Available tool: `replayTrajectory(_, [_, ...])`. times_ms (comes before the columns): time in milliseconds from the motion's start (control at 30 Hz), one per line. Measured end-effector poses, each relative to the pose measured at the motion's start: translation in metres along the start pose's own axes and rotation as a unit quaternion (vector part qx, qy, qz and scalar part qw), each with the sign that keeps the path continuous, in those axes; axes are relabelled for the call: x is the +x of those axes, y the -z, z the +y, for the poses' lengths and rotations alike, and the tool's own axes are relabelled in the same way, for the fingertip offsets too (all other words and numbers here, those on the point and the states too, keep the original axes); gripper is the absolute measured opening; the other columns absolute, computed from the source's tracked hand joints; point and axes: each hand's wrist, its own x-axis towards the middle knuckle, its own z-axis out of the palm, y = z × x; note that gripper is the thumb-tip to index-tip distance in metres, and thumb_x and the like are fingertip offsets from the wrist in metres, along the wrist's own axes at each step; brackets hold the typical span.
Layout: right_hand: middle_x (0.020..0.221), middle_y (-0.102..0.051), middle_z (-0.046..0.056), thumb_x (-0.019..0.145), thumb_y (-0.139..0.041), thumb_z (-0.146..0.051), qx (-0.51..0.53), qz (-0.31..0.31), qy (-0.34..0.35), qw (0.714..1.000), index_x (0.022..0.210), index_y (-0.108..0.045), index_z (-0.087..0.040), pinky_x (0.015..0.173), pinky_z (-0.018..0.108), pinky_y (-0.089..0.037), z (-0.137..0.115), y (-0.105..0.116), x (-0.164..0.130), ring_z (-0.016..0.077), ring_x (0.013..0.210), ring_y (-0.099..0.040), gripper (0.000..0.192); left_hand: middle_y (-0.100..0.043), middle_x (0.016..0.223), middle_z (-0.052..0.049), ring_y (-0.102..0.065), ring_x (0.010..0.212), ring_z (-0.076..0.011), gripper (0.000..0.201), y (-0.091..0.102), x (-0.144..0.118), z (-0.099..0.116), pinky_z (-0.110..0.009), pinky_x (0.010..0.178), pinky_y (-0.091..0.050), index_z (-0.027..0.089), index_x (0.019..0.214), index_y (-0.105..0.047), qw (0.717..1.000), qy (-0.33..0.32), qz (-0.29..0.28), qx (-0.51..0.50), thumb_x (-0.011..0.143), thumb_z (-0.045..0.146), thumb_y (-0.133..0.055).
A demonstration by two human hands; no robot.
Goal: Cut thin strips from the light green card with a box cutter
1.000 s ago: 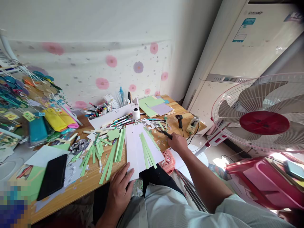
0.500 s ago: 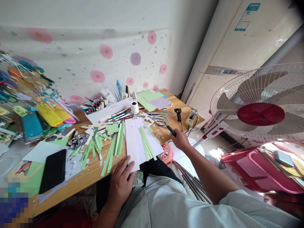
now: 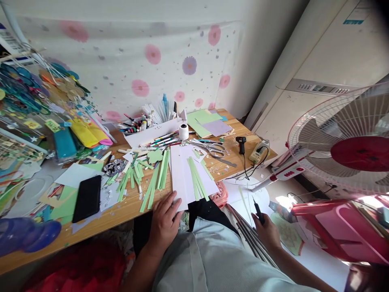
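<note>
My left hand (image 3: 165, 217) lies with its fingers spread on the table's near edge and on the lower end of a long white paper strip (image 3: 178, 178). In my right hand (image 3: 269, 233), held low to the right of the table, is a craft knife (image 3: 259, 211) with a dark handle and a thin tip pointing up and away. Pale green paper strips (image 3: 197, 178) lie on a white sheet (image 3: 209, 186) beside the white strip. More green strips (image 3: 163, 170) lie left of it. Scissors (image 3: 215, 150) and a spool of white thread (image 3: 183, 132) sit farther back.
A black phone (image 3: 87, 198) lies at the left, near a blue rounded object (image 3: 30, 235). A glue gun (image 3: 241, 144) and a power strip (image 3: 259, 152) stand at the right. A fan (image 3: 343, 150) and pink bins (image 3: 340, 231) are beyond the table. Markers (image 3: 139, 123) fill the back.
My right hand has moved from over the table's right side, down and right past its edge, carrying the craft knife. My left hand stays on the white strip. The view has shifted left.
</note>
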Motion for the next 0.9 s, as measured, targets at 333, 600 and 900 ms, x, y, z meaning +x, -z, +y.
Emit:
replayTrajectory(333, [0.092, -0.079, 0.008, 0.097, -0.061, -0.070, 0.130, -0.054, 0.105, 0.985, 0.113, -0.065, -0.024, 0.075, 0.041, -0.058, -0.124, -0.006, 0.036, 0.0294, 0.079, -0.073, 0.048, -0.069, 0.152, -0.008, -0.072, 0.133, -0.0330, 0.048, 0.002, -0.003, 0.009, -0.061, 0.108, -0.061, 0.037, 0.148, -0.064, 1.000, 0.009, 0.021, -0.015, 0.105, 0.016, -0.062])
replayTrajectory(600, [0.142, -0.069, 0.024, 0.102, -0.051, -0.040, 0.005, 0.006, 0.200, 0.980, 0.156, -0.054, -0.013, 0.105, 0.052, -0.053, -0.212, 0.001, 0.138, 0.0376, 0.124, -0.070, 0.060, -0.073, 0.148, -0.009, -0.067, 0.141, -0.0332, 0.029, 0.004, 0.001, 0.021, -0.058, 0.111, -0.058, 0.028, 0.130, -0.075, 1.000, 0.013, -0.023, 0.001, 0.104, 0.020, -0.064])
replayTrajectory(900, [0.100, -0.075, 0.012, 0.098, -0.061, -0.060, 0.185, -0.003, 0.160, 0.970, 0.157, -0.057, -0.013, 0.080, 0.045, -0.055, -0.233, -0.018, 0.133, 0.0303, 0.083, -0.069, 0.076, -0.078, 0.119, -0.014, -0.069, 0.116, -0.0326, 0.028, 0.028, 0.055, -0.014, -0.050, 0.106, -0.053, 0.020, 0.127, -0.075, 0.978, 0.171, -0.014, 0.119, 0.106, 0.031, -0.062])
